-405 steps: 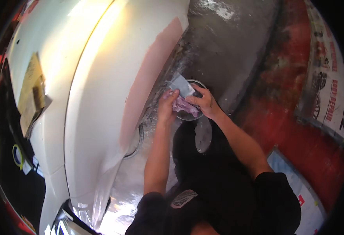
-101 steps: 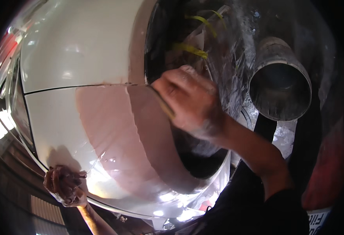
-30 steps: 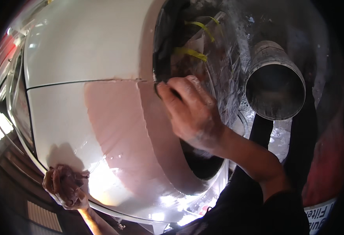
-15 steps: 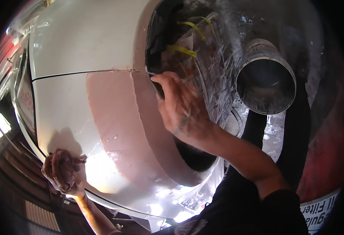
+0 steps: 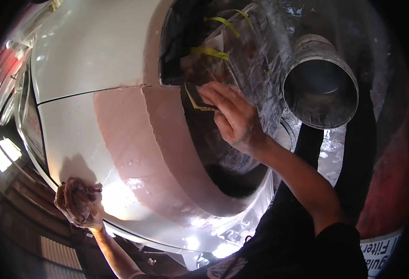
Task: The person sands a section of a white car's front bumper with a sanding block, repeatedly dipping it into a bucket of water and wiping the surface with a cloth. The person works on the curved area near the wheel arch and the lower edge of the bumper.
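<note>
My right hand pinches a folded dark abrasive sheet with yellowish edges, just beside the edge of the wheel arch. The white car panel carries a wide pink-grey filler patch running up to that arch, with a thin seam crossing the panel above it. Down at the lower left, my left hand is closed on a crumpled mauve cloth against the panel, its shadow cast just above it.
Inside the arch is crumpled clear plastic with yellow tape strips. A grey metal cylindrical container stands right of it, near my dark-trousered legs. A lit lamp shows at far left.
Both hands were together over a container earlier. In the latest moments my right hand has shifted right, off the filler edge, exposing more of the sheet. My left hand stays low on the panel.
</note>
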Demonstrator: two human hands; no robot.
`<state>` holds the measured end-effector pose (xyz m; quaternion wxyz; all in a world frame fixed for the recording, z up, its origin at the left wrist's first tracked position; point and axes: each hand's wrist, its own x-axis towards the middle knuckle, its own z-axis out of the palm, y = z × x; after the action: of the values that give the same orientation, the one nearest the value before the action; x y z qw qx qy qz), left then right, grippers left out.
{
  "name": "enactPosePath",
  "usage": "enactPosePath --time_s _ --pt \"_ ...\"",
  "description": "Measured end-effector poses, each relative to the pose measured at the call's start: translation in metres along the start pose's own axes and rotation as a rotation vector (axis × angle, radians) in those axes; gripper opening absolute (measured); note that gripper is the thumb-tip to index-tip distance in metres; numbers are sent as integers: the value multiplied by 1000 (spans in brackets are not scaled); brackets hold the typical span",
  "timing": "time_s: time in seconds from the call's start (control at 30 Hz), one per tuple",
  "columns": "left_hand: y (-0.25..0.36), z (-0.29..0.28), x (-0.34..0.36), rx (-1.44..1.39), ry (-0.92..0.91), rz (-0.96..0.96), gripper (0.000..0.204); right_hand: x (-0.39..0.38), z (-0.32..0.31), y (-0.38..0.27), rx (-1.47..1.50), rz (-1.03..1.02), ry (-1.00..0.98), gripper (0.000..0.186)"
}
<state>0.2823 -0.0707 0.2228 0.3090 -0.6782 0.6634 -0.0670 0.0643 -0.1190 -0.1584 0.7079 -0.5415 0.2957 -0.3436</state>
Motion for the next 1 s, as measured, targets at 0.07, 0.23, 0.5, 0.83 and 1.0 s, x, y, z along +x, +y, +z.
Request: enactPosePath --time_s 0.07,0.23,0.5,0.83,1.0 --pt "-1 0 -4 -38 23 -55 34 5 4 7 -42 -147 46 54" --pt "-13 0 -12 23 8 -10 37 27 35 -2 -139 -326 130 41" --pt "-8 -1 -13 -32 21 -69 45 29 37 1 -84 -391 76 45" --pt "-3 1 -10 -20 48 -134 40 35 48 4 -88 -454 111 40" --pt "-13 -4 -19 73 -2 -21 43 24 54 18 -95 -415 163 39"
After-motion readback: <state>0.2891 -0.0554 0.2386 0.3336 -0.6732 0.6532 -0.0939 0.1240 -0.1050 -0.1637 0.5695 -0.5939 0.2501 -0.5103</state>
